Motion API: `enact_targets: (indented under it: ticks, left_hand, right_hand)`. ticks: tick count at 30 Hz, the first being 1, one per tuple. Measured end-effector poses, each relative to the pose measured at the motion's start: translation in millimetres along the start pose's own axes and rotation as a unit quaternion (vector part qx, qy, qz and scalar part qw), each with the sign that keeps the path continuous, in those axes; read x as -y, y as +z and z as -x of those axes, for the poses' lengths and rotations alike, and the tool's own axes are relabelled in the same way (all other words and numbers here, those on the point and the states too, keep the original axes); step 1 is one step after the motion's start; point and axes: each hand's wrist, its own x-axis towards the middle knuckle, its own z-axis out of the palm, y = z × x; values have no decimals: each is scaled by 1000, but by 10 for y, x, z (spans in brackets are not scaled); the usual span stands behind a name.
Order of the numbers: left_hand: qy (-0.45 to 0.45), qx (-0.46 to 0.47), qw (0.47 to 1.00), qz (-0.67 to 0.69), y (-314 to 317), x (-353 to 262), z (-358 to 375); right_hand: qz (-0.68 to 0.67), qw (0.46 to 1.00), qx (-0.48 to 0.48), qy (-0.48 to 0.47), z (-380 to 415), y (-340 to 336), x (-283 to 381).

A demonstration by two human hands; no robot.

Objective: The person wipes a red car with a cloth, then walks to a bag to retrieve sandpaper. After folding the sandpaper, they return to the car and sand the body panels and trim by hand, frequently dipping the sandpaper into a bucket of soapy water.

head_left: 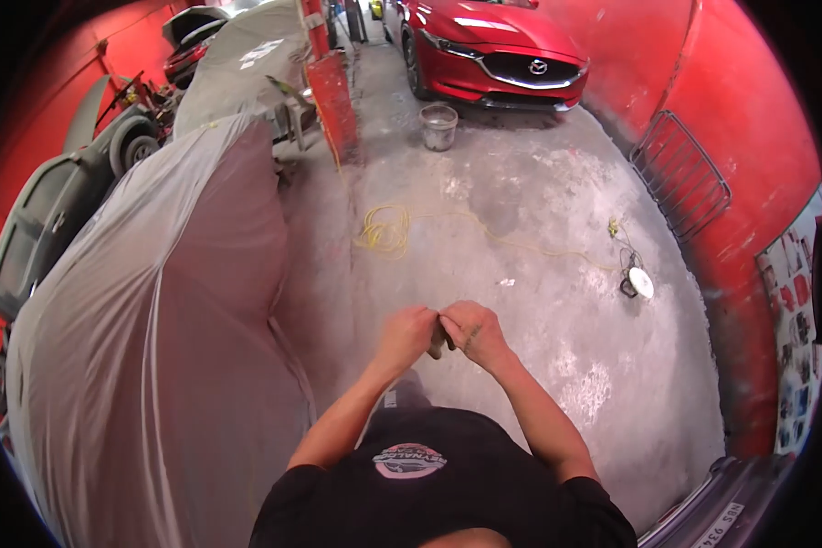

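Two bare hands met above the floor (539, 347). The left hand (406, 336) and the right hand (477, 331) both had curled fingers. They seemed to pinch a small dark thing (446, 340) between them, maybe to keep it steady, but its kind was too hard to tell. Past them, the yellow cord (386, 233) lay partly in loops, perhaps to stop tangles.

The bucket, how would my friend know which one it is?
Find the shiny red car at the top of the picture. Look at the grey floor by its front bumper, towards the left. The bucket is round, cloudy and standing up, while the yellow cord nearby lies flat in loops.
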Motion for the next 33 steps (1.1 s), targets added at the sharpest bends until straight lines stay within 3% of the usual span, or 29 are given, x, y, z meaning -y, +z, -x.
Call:
enact_targets:
  ticks: [2, 7, 9, 12, 13, 14, 16, 18, 20, 22, 25, 29, 31, 33]
  left_hand:
    - [39, 39, 998, -44, -17, 338, -685]
    - [107, 41, 993, 20, 52, 940, -2015]
    - [107, 41, 993, 38, 200, 1189, -2456]
    - [93, 42, 995, 17, 472, 1583, -3038]
    - [97, 15, 995, 31, 548, 1664, -3251]
    - [103, -15, 994, 44, 633, 1782, -3496]
    - [62, -36, 996, 46, 848, 2068, -3974]
    - [15, -57, 997, 41, 1020, 2282, -4466]
    - [-88, -109, 987, 72, 1044, 2521, -5028]
    - [-102, -103, 988, 61, 1012, 2810, -5511]
    - [-226, 31, 955, 192, 907, 3072, -6041]
    - [-250, 95, 957, 113, 1124, 3553, -6561]
    - [-118, -7, 990, 76, 1340, 3842, -6842]
    - [-135, -37, 986, 87, 1511, 4049, -7138]
  right_hand:
    - [16, 1000, -12, -2, -535, -63, -292]
    - [24, 997, -69, 36, -1602, -118, -983]
    - [-42, 988, -112, 97, -1982, -95, -1315]
    - [-96, 978, -102, 153, -2557, -111, -1890]
    - [-149, 961, -77, 221, -2756, -159, -2065]
    - [-153, 960, -71, 225, -2950, -137, -2346]
    - [-252, 921, -86, 284, -3374, -122, -2906]
    - [-307, 909, -95, 264, -3795, -191, -3337]
    - [-268, 940, 0, 211, -4286, -310, -3714]
    - [-295, 928, 59, 220, -4719, -360, -4199]
    - [-281, 926, 73, 240, -5313, -611, -4673]
    - [-244, 936, 80, 241, -5962, -778, -5284]
    - [-193, 946, 77, 249, -6127, -787, -5708]
    - [-255, 915, -22, 312, -6229, -688, -6237]
